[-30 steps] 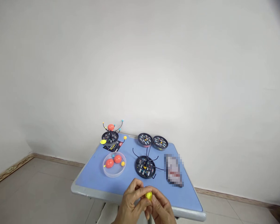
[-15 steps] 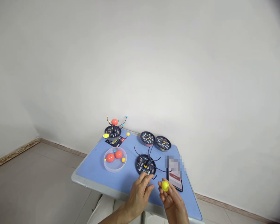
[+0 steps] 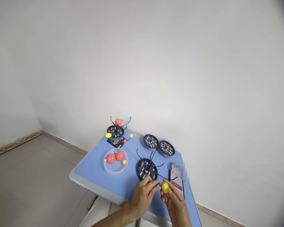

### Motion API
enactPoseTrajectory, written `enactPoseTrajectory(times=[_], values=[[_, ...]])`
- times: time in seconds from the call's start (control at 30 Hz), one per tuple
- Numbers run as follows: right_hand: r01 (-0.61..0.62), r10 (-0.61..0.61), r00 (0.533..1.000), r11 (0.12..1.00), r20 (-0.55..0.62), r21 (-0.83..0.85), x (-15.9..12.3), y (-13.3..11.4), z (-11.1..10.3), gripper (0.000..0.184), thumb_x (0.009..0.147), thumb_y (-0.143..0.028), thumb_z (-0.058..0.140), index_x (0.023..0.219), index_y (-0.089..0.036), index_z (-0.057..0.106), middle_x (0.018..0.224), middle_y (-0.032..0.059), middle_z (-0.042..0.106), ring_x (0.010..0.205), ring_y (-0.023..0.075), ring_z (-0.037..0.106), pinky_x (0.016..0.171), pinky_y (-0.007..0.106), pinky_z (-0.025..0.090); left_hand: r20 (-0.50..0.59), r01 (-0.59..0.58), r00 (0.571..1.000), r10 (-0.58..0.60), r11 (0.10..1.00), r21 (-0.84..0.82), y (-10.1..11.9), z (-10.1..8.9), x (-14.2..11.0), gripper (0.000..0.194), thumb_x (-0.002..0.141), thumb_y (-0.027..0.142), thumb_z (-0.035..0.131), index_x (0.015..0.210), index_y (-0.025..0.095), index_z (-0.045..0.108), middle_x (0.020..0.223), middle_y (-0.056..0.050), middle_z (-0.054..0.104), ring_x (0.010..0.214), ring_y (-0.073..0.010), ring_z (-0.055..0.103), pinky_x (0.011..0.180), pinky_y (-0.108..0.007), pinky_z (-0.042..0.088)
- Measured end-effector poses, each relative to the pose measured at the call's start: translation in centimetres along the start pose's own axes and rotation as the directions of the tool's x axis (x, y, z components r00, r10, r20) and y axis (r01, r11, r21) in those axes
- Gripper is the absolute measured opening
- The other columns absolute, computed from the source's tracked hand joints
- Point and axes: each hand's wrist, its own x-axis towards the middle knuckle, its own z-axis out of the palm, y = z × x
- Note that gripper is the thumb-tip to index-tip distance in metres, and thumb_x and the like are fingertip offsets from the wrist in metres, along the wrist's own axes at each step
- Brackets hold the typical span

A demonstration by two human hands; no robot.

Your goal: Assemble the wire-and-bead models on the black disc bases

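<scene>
Now seemingly pinching a rod of the base in the left hand, no longer just reaching over, and gripping the yellow piece in the right hand beside the rod's tip, bringing both parts close.

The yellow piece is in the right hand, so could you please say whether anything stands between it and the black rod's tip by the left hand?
Only a fingertip of the right hand appears to lie between the yellow piece and the rod tip by the left hand.
</scene>
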Motion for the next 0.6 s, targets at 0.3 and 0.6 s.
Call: enactPoseTrajectory(times=[0.3, 0.6], values=[[0.091, -0.088, 0.996, 0.951, 0.026, -0.296, 0.8, -0.7, 0.8, 0.045, 0.064, -0.049, 0.085, 0.098, -0.020, 0.078, 0.083, 0.0034, 0.072, 0.068, 0.0157, 0.055, 0.069, 0.029, 0.049, 0.002, -0.004, 1.000, 0.004, 0.996, -0.087, -0.1, 0.0, 0.1, 0.028, 0.096, 0.014, 0.043, 0.082, 0.017, 0.067, 0.078, -0.002, 0.055, 0.069, -0.0124, 0.057, 0.063, -0.020, 0.045], [0.190, -0.167, 0.982, 0.835, 0.090, -0.517, 1.5, -1.0, 0.3, 0.043, 0.069, -0.054, 0.077, 0.099, -0.022, 0.079, 0.071, 0.0018, 0.066, 0.067, 0.0174, 0.054, 0.073, 0.032, 0.048, 0.012, 0.009, 1.000, -0.008, 0.988, -0.156, -0.3, 0.1, 0.1, 0.028, 0.096, 0.013, 0.044, 0.083, 0.018, 0.068, 0.081, -0.003, 0.056, 0.071, -0.0123, 0.057, 0.067, -0.020, 0.044]])
